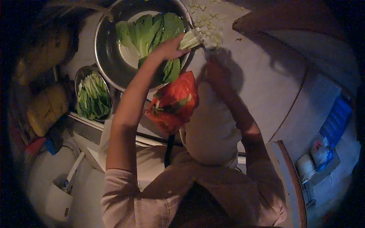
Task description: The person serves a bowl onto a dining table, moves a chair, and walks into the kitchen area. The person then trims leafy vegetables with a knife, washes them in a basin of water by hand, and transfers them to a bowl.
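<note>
My left hand (169, 48) is closed around a bunch of leafy greens like bok choy (189, 40), its pale stems pointing right over the rim of a large metal basin (99, 49). Dark leaves hang below that hand. In my right hand (216, 70), in shadow, is a knife (200, 39), its blade at the stem ends. Inside the basin lie more bok choy leaves (154, 32). Small pale cut pieces (209, 22) are scattered on the floor beyond the knife.
A red plastic bag (182, 89) with some greens in it sits near my knees. Left of it stands a smaller metal bowl (78, 81) of cut greens (93, 98). Yellow containers (47, 108) are at far left, a blue item (336, 117) at far right.
</note>
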Demonstrator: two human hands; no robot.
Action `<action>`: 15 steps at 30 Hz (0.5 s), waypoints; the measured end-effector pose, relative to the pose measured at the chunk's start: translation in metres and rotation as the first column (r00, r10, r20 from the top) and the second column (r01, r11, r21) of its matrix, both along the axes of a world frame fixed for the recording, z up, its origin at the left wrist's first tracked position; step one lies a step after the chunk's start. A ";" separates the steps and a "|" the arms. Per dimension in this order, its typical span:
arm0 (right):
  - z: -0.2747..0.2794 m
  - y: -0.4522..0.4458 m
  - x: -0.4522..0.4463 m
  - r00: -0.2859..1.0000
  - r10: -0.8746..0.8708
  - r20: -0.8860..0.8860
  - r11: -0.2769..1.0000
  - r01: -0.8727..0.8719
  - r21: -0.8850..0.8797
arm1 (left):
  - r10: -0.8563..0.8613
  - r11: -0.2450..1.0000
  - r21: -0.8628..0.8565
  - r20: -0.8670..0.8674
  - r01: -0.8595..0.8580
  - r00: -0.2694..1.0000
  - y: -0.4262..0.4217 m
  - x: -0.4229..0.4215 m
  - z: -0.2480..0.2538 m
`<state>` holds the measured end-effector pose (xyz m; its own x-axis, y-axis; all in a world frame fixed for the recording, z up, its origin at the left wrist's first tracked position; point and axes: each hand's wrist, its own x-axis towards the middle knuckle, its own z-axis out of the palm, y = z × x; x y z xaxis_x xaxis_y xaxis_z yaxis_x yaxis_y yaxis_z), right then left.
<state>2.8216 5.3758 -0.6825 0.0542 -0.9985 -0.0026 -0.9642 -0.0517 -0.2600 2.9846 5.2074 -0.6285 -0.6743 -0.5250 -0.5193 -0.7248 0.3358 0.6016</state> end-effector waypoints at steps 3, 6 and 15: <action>0.018 -0.010 0.004 0.984 -0.125 0.125 0.983 0.106 0.152 | -0.016 1.000 0.007 -0.031 0.016 0.999 -0.005 0.002 0.001; 0.031 -0.028 0.007 0.945 -0.250 0.211 0.945 0.190 0.268 | -0.035 0.998 0.047 -0.004 0.035 0.999 -0.010 0.002 -0.011; 0.031 -0.077 0.020 0.783 -0.471 0.405 0.878 0.373 0.300 | 0.013 0.993 0.118 -0.100 -0.002 0.995 -0.004 0.005 0.002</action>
<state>2.8416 5.2985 -0.6519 -0.3289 -0.9020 -0.2798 -0.6453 0.4310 -0.6307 2.9895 5.2038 -0.6260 -0.7223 -0.4693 -0.5080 -0.6611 0.2528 0.7064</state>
